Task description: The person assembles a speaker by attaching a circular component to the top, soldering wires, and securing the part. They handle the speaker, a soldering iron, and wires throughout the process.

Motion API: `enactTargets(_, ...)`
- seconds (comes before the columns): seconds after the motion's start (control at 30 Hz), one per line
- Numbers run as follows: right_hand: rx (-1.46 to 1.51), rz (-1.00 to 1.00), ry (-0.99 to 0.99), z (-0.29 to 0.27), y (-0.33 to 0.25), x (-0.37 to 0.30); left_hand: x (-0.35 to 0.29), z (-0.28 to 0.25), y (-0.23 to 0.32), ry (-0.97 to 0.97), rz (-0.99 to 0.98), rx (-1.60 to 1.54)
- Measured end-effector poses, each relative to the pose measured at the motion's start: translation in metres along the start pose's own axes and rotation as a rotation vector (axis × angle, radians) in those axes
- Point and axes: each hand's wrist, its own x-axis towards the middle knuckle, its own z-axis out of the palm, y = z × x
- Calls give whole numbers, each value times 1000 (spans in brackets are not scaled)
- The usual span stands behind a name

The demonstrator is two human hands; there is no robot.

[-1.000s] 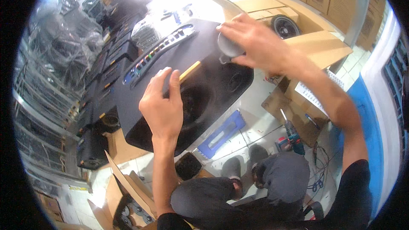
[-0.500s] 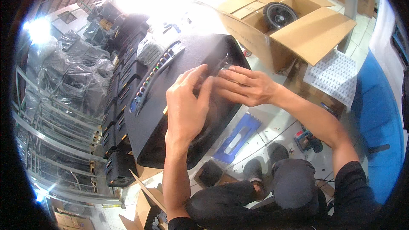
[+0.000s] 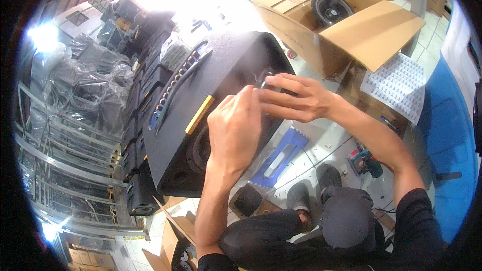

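Note:
A large black speaker cabinet lies tilted in front of me. A row of coloured knobs is set in its left side, and a yellow strip sits on its edge. Over its front, my left hand is closed, with thumb and fingertips drawn together. My right hand meets it from the right, its fingers bent and closed at the tips. By the fingertips is a small, shiny dark part, too blurred to name. What each hand pinches is hidden. Behind my left hand shows a round speaker cone.
An open cardboard box with a round speaker driver stands at the far right, near a printed sheet. On the tiled floor are a blue plastic frame and a power tool. Black cabinets line the left.
My left hand has shifted right and closed its spread thumb and fingers toward my right hand, uncovering the yellow strip. The view has shifted slightly.

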Motion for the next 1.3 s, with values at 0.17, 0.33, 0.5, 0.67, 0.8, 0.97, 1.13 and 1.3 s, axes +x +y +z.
enactTargets(0.17, 117, 202, 270, -18, 0, -7, -8, 6, -3, -31, -65, 53)
enactTargets(0.33, 628, 865, 36, -15, 18, 12, -10, 16, -9, 17, 22, 136)
enactTargets(0.5, 887, 978, -201, -8, 32, 21, -9, 20, -14, 136, 72, 164)
enactTargets(0.67, 817, 1109, -144, -3, 22, 16, -9, 21, -14, 126, 45, 155)
enactTargets(0.8, 717, 1089, -13, 5, 13, 16, -9, 20, -12, 94, 10, 231)
enactTargets(0.97, 700, 950, 119, 11, 4, 16, -12, 20, -10, 104, -15, 319)
enactTargets(1.13, 742, 1006, 120, 10, -6, 15, -12, 24, -15, 126, -10, 313)
enactTargets(1.3, 718, 943, 127, 14, -9, 12, -14, 27, -18, 118, -37, 312)
